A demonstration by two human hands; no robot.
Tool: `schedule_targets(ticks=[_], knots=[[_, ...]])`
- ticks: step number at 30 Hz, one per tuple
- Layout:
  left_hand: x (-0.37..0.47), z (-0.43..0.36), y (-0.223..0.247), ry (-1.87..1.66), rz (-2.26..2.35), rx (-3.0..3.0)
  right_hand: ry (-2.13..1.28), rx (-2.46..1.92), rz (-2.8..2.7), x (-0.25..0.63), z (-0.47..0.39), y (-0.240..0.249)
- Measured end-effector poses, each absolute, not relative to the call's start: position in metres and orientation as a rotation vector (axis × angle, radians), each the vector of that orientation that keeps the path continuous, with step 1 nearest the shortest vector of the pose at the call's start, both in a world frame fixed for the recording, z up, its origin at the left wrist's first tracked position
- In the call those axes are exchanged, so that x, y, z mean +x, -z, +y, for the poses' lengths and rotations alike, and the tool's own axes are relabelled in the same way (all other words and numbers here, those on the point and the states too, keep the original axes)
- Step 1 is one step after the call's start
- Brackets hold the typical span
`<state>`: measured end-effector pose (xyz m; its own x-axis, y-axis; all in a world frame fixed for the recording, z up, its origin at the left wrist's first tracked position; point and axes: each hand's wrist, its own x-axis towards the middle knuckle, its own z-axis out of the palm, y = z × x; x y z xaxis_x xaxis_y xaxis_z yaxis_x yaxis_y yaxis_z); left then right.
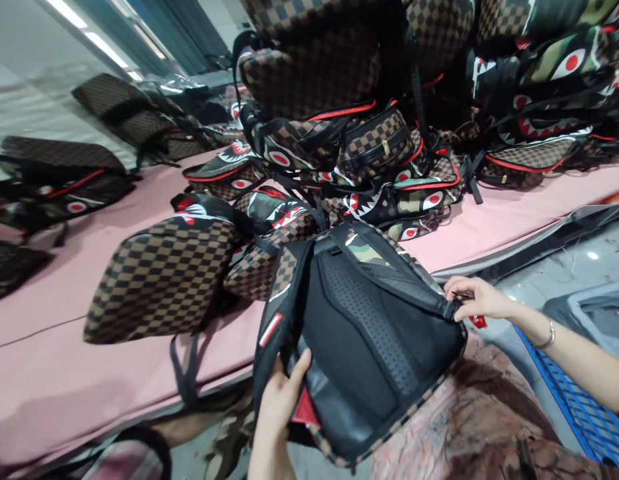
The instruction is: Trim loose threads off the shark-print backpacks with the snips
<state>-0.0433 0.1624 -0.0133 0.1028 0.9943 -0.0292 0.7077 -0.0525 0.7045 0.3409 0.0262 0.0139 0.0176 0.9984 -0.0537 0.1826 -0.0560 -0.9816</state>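
Observation:
A backpack [349,333] with a black padded back panel and brown checkered edging leans tilted over the table's front edge, its back facing me. My left hand [279,397] grips its left side, thumb on the back panel, close to a red patch [306,408]. At the lower end of the backpack's right shoulder strap [409,290], my right hand [476,300] pinches the strap by its black buckle [450,308]. A small red thing [479,321] shows just below these fingers; its kind is unclear. Camouflage and checkered patches show on the straps.
Checkered and camouflage backpacks with shark faces lie heaped on the pink-covered table [44,360]. One checkered backpack [164,280] rests left of mine. A blue plastic crate [574,400] stands at right. Part of another person [134,460] shows at lower left.

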Motion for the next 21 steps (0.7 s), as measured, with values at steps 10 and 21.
schedule_targets(ticks=[10, 21], knots=[[0.044, 0.093, -0.038, -0.989, 1.257, 2.081, -0.992, -1.293, -1.161, 0.245, 0.04, -0.002], [0.097, 0.072, -0.034, -1.136, 1.143, 1.837, -0.837, -1.371, -1.359, 0.252, 0.034, -0.007]])
